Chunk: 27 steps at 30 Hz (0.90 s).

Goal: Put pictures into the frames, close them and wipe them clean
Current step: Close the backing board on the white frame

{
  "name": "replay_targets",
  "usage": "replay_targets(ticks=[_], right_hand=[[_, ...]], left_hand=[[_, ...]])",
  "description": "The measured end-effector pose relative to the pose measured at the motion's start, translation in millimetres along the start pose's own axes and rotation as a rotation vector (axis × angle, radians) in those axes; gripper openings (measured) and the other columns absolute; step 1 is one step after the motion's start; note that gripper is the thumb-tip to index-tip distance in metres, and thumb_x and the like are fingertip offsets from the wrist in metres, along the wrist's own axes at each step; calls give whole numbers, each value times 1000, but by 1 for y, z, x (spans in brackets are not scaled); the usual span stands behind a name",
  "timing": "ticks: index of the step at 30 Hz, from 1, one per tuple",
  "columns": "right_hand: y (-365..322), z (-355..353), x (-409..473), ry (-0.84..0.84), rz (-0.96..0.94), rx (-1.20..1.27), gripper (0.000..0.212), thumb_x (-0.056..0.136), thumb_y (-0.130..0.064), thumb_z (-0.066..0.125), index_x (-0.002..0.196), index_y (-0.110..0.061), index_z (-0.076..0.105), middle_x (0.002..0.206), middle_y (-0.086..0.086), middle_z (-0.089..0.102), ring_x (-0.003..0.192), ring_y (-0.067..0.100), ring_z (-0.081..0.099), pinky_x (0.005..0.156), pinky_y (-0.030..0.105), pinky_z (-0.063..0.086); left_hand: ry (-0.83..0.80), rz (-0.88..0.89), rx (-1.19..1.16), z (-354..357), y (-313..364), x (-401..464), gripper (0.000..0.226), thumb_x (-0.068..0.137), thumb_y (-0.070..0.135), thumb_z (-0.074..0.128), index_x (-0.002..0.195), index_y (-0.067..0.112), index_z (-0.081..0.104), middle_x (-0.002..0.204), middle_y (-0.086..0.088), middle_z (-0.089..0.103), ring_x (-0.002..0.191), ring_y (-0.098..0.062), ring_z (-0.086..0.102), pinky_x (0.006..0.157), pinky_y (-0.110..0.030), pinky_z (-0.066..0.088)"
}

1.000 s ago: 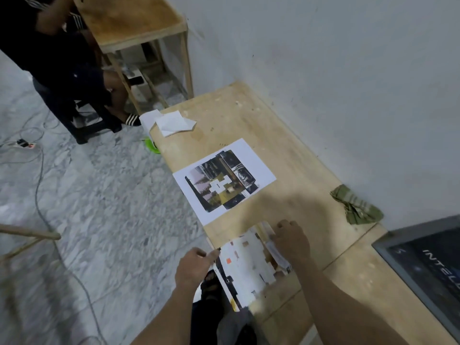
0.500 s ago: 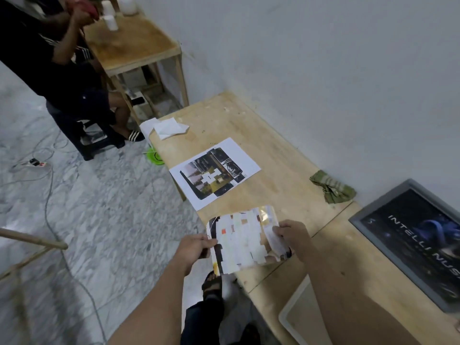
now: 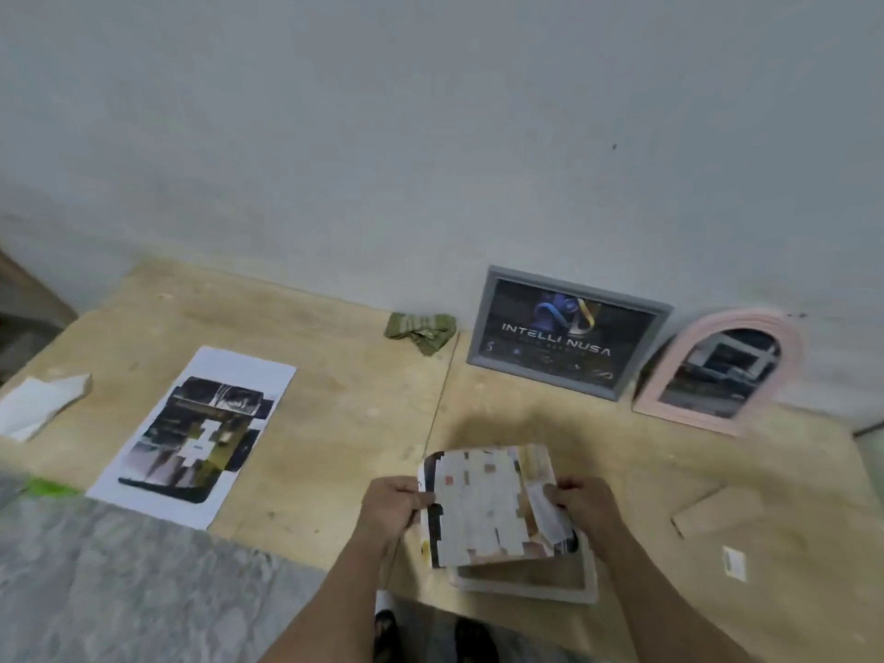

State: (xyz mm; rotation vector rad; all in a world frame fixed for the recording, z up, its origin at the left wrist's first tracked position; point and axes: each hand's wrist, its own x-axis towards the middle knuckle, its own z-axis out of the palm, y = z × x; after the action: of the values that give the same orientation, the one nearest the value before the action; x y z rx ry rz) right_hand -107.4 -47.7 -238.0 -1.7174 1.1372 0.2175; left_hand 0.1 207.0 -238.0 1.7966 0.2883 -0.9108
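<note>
Wooden table (image 3: 335,413) against a pale wall: near its front edge, a printed picture (image 3: 483,507) is being pinched at both sides, fingers clamped, by the left hand (image 3: 390,507) and right hand (image 3: 581,504), above an open white frame (image 3: 526,583).

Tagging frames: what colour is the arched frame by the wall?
Pale pink arched frame, seen in the head view.

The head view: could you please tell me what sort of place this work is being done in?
Probably a plain indoor workroom, not a furnished home: a bare plywood table set against an unpainted-looking grey wall, a marble-patterned floor, and a grey frame and a pink arched frame leaning ready.
</note>
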Motion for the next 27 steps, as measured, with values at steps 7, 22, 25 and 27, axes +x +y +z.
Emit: replay_targets(ticks=[7, 22, 25, 27], right_hand=[[61, -26, -32, 148, 126, -1, 5, 76, -1, 63, 81, -1, 63, 74, 14, 63, 64, 23, 55, 58, 29, 38], [57, -16, 5, 194, -85, -363, 25, 85, -17, 57, 109, -20, 59, 106, 2, 59, 96, 19, 58, 82, 31, 47], [55, -13, 8, 127, -315, -680, 43, 88, -28, 55, 130, -24, 50, 130, 0, 48, 117, 21, 47, 98, 33, 40], [56, -9, 11, 54, -371, -813, 47, 89, -31, 49, 136, -27, 41, 141, -2, 37, 127, 23, 37, 103, 38, 33]], left_hand=[[-54, 91, 365, 55, -32, 15, 24, 66, 15, 76, 83, 23, 62, 79, -3, 71, 73, -27, 70, 65, -42, 58], [168, 336, 1031, 82, -5, 17, 23, 93, 28, 48, 110, 24, 63, 113, 4, 60, 103, -21, 59, 79, -31, 47], [60, 520, 1196, 91, -15, 21, 44, 96, 39, 47, 137, 27, 54, 140, 4, 49, 124, -21, 47, 98, -33, 43], [-3, 542, 1287, 98, -18, 23, 53, 98, 46, 42, 148, 29, 41, 151, 4, 37, 134, -22, 37, 106, -36, 37]])
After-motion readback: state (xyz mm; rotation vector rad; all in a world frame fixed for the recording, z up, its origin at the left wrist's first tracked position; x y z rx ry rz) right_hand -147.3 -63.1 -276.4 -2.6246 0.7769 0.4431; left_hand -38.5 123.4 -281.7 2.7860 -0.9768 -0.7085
